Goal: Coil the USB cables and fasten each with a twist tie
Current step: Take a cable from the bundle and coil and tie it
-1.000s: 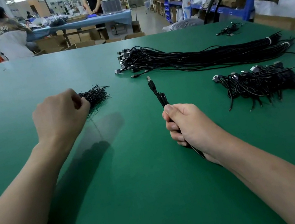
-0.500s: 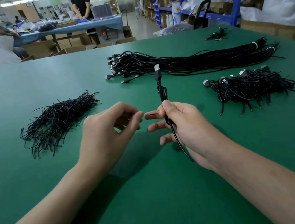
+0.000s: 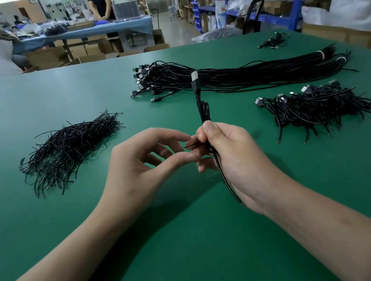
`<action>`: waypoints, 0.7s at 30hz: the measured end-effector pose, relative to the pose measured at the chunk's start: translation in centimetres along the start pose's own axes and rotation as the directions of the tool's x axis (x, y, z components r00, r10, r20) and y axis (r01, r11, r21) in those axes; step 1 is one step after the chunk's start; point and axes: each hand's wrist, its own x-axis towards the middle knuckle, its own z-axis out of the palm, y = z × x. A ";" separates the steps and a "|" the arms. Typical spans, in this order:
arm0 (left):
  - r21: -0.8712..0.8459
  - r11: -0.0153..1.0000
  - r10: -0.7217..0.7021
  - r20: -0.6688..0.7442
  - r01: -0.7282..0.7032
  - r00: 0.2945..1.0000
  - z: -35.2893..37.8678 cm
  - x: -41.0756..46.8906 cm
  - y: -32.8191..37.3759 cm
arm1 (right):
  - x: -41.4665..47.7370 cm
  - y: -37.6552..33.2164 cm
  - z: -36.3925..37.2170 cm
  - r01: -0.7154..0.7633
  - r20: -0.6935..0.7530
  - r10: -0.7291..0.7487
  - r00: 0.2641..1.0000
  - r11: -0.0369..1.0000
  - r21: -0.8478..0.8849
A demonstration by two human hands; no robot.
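USB cable (image 3: 203, 112), one, folded into a narrow coil, stands upright above the green table (image 3: 198, 249) in the right hand (image 3: 233, 151), which grips it by the middle with thumb and fingers curled round it; its plug (image 3: 195, 80) points up. One twist tie (image 3: 189, 145) sticks out leftward from that grip. The left hand (image 3: 139, 168) is curled, with thumb and forefinger either side of the tie's free end; I cannot tell whether they pinch it.

On the table lie four groups:
- one loose pile of twist ties (image 3: 71, 148), left;
- one long sheaf of straight cables (image 3: 242, 75), bound by two white bands (image 3: 320, 55);
- one heap of coiled cables (image 3: 315, 107), right;
- one small cluster of cables (image 3: 273, 41), far corner.

Cardboard boxes (image 3: 46, 57) stand beyond the table; their contents are hidden.
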 end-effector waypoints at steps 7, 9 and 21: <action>0.090 0.995 0.050 -0.179 -0.035 0.983 -0.4 0.1 0.1 | -0.5 0.2 0.2 0.025 0.040 -0.018 0.999 0.985 -0.169; 0.049 0.999 0.011 -0.236 0.001 0.972 -0.3 0.1 0.1 | -0.8 0.3 0.3 0.107 0.036 -0.101 0.994 0.946 -0.306; -0.078 0.997 -0.031 -0.209 0.015 0.977 0.5 -0.2 1.0 | -1.7 0.5 0.9 -0.073 0.127 0.097 0.987 0.981 -0.180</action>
